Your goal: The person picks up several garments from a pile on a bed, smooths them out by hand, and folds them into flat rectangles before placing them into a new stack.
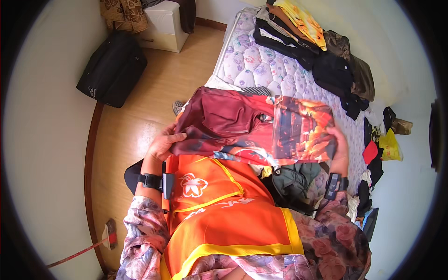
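Note:
A dark red garment [227, 115] with a printed pattern is stretched between my two hands, folded into a long rectangle. My left hand [166, 142] grips its left end, thumb on top. At the other end, my right hand [338, 141] holds the edge beside an orange and yellow flame-like print; most of those fingers are hidden behind the cloth. The garment is held above the edge of a mattress [255, 64] with a quilted floral cover. Below it, an orange apron [224, 210] with yellow trim covers my front.
Folded clothes [290, 31] lie along the mattress's far side, with black garments [332, 73] nearer. A grey-green bag [297, 178] rests under my right forearm. A yellow plastic bag [390, 145] lies by the right wall. On the floor to the left stands a black suitcase [112, 68], near a white cabinet [162, 26].

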### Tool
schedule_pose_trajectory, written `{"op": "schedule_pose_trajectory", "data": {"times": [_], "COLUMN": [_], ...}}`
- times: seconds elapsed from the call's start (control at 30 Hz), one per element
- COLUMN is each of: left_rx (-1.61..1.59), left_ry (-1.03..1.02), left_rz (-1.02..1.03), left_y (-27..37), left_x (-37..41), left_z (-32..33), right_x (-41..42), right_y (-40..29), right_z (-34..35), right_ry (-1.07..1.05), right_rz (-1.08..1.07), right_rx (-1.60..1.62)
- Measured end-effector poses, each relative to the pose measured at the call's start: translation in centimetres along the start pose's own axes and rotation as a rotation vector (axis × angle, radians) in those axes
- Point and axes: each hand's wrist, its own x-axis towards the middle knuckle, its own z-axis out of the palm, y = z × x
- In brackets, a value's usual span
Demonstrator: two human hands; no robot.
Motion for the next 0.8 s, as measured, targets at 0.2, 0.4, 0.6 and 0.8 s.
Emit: {"op": "schedule_pose_trajectory", "data": {"times": [0.2, 0.4, 0.6, 0.8], "left_rx": [0.01, -0.094, -0.075, 0.258], "left_ry": [-0.088, -0.104, -0.015, 0.091], "left_rz": [-0.04, -0.022, 0.018, 0.239], "left_y": [-2.8, -3.5, -4.0, -3.7], "left_x": [0.3, -0.3, 0.0, -0.7], "left_z": [1.9, 1.5, -0.1, 1.0], "right_x": [0.5, 3.5, 3.2, 1.3], "right_y": [-6.2, -1.4, 8.9, 9.4], "right_z": [6.8, 21.7, 28.0, 22.4], "right_ry": [-0.223, -0.654, -1.009, -0.823], "right_rz": [-0.167, -0.1, -0.069, -0.585], "right_rx": [-0.126, -0.567, -0.746, -1.208]}}
